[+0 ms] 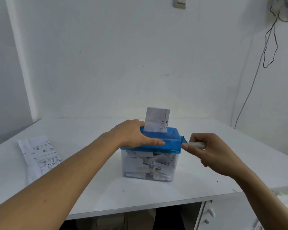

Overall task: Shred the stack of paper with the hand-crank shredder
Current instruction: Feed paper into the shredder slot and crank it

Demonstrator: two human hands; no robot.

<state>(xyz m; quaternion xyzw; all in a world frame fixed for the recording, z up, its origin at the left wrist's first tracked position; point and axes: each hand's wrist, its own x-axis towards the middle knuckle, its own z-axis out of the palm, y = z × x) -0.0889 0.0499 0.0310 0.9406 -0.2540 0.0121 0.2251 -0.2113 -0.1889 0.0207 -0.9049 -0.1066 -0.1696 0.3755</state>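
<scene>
A hand-crank shredder stands mid-table: a blue lid (169, 140) on a clear bin (149, 165) packed with white paper shreds. A printed sheet of paper (157, 119) stands upright in the lid's slot, about half of it showing. My left hand (135, 133) lies over the left part of the lid, thumb along its front edge, fingers over the back. My right hand (208, 148) grips the white crank handle (196, 144) at the lid's right end. A stack of paper (38, 156) with print and drawings lies flat at the table's left.
The white table (206, 183) meets white walls behind and to the left. A drawer unit (226, 213) stands under the table's right side. Cables (271, 47) hang down the right wall, and a light switch (180, 2) sits high on the back wall.
</scene>
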